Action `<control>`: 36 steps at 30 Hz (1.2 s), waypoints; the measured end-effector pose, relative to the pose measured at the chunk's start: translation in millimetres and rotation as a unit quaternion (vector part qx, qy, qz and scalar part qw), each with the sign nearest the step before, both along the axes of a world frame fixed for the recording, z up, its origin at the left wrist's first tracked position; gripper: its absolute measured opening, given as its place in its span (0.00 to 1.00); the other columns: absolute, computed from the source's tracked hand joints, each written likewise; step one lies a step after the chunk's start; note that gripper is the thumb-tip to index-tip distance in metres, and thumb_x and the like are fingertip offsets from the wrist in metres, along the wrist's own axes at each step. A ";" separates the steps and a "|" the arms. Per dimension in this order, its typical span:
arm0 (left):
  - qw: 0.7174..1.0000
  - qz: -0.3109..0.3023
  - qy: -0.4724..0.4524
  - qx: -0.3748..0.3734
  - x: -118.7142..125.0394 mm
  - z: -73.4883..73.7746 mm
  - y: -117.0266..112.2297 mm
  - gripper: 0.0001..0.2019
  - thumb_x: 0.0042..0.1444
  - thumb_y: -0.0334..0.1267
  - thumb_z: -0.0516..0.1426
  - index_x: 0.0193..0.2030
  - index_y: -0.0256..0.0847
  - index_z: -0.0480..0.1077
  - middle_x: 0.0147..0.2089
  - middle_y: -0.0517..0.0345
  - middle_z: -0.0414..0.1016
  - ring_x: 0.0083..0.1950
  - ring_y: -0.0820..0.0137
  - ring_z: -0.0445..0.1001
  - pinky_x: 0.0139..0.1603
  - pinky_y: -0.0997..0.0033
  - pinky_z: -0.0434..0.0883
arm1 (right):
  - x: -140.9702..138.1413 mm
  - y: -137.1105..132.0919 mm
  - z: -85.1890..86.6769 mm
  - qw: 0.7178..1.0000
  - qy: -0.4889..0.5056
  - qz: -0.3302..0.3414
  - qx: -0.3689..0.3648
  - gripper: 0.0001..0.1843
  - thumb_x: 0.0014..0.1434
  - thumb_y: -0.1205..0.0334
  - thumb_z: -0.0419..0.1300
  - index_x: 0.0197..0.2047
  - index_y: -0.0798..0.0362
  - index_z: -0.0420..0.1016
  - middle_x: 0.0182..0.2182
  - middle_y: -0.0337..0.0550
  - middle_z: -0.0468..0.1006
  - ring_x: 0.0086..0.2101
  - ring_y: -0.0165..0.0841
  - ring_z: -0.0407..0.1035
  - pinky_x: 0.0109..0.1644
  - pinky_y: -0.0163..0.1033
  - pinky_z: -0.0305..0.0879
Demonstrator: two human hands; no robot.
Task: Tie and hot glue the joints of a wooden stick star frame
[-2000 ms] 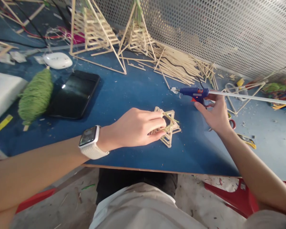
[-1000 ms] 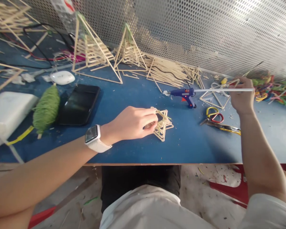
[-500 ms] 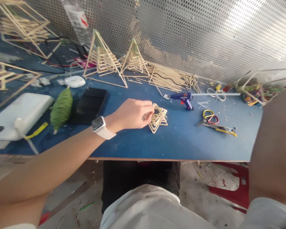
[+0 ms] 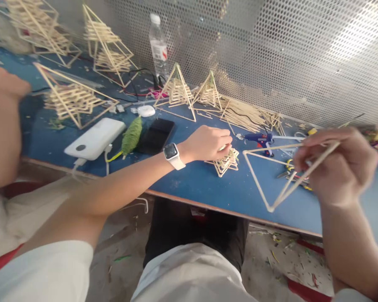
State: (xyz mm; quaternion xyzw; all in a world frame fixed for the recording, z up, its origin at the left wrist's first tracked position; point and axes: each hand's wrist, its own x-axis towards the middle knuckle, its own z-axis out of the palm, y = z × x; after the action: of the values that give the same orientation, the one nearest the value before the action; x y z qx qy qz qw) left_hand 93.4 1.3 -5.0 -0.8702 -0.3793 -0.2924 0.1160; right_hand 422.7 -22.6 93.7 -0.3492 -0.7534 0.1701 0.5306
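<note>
My left hand (image 4: 208, 143), with a watch on its wrist, is over the table's middle. Its fingers pinch the top of a small stacked-stick structure (image 4: 226, 164) resting on the blue tabletop; the exact grip point is hidden. To the right, my right hand (image 4: 342, 163) is raised above the table, its fingers closed around a pyramid frame (image 4: 258, 180) of thin wooden sticks. That frame hangs tilted, with one corner pointing down toward the table's front edge. Behind it lie a blue glue gun (image 4: 258, 138) and partly hidden scissors (image 4: 290, 165).
A co-worker's arm (image 4: 3, 126) reaches in at the left. Finished stick pyramids (image 4: 176, 90) stand along the back beside a water bottle (image 4: 159, 50) and loose sticks (image 4: 245, 115). A power bank (image 4: 96, 138), green yarn (image 4: 132, 136) and black phone (image 4: 157, 135) lie left.
My right hand has come in from the far right edge with the pyramid frame. The view has swung left, bringing a co-worker's arm into sight. My left hand stays at the small structure.
</note>
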 end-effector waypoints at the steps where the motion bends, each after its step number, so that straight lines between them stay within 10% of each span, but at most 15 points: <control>1: 1.000 0.005 -0.005 0.005 -2.0 0.1 2.4 0.16 0.79 0.39 0.54 0.42 0.39 0.81 0.41 0.54 0.82 0.36 0.67 0.76 0.34 0.61 0.58 | -11.1 -2.6 -6.2 0.998 0.031 0.056 -0.020 0.07 0.69 0.61 0.65 0.43 0.42 0.86 0.26 0.40 0.75 0.21 0.36 0.71 0.20 0.46 0.63; 4: 0.999 0.027 -0.027 0.013 -10.0 3.9 8.5 0.16 0.79 0.39 0.55 0.43 0.39 0.82 0.41 0.53 0.83 0.34 0.67 0.74 0.33 0.60 0.59 | -25.6 -1.5 -18.3 0.986 0.068 0.146 -0.053 0.10 0.66 0.66 0.67 0.45 0.45 0.90 0.27 0.36 0.79 0.20 0.33 0.72 0.18 0.44 0.62; 16: 0.988 0.151 -0.014 -0.041 -65.9 32.7 -15.7 0.09 0.73 0.37 0.59 0.41 0.42 0.80 0.41 0.55 0.84 0.39 0.64 0.78 0.40 0.59 0.62 | -14.3 23.1 -48.6 0.981 0.124 0.136 -0.068 0.05 0.68 0.64 0.72 0.46 0.48 0.89 0.31 0.37 0.82 0.19 0.36 0.78 0.17 0.43 0.65; 22: 0.959 0.266 -0.017 -0.098 -113.0 3.5 -69.0 0.09 0.74 0.43 0.60 0.47 0.45 0.82 0.43 0.55 0.84 0.40 0.63 0.79 0.42 0.58 0.69 | -20.4 35.2 -59.9 0.972 0.176 0.137 -0.073 0.06 0.66 0.59 0.75 0.47 0.44 0.89 0.33 0.39 0.83 0.21 0.37 0.80 0.15 0.41 0.65; 29: 0.900 0.415 -0.044 -0.129 -121.3 -35.6 -184.6 0.14 0.79 0.44 0.54 0.63 0.49 0.77 0.59 0.49 0.79 0.55 0.51 0.84 0.59 0.46 0.82 | -8.6 34.8 -74.6 0.967 0.211 0.129 -0.054 0.07 0.70 0.52 0.75 0.48 0.42 0.88 0.35 0.40 0.83 0.20 0.34 0.78 0.16 0.41 0.66; 33: 0.919 0.335 -0.144 -0.150 -107.2 -38.4 -206.0 0.11 0.78 0.48 0.58 0.61 0.54 0.75 0.54 0.54 0.77 0.50 0.52 0.83 0.61 0.42 0.80 | -4.0 42.7 -87.5 0.958 0.213 0.167 -0.095 0.10 0.73 0.49 0.74 0.53 0.42 0.87 0.38 0.36 0.83 0.21 0.33 0.80 0.15 0.39 0.68; 36: 0.941 0.201 -0.162 -0.218 -86.0 -19.1 -166.3 0.08 0.78 0.43 0.61 0.60 0.53 0.77 0.53 0.57 0.80 0.51 0.59 0.83 0.58 0.49 0.80 | -3.8 45.5 -93.0 0.953 0.209 0.191 -0.109 0.12 0.75 0.47 0.73 0.54 0.44 0.87 0.39 0.37 0.83 0.21 0.33 0.80 0.16 0.38 0.69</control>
State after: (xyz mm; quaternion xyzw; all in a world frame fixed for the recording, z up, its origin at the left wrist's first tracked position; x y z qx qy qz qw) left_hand 7.4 -165.0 -24.2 -0.7208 -0.6146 -0.3097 -0.0833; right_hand 418.9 22.9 0.7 -0.2110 -0.6551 0.4185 0.5926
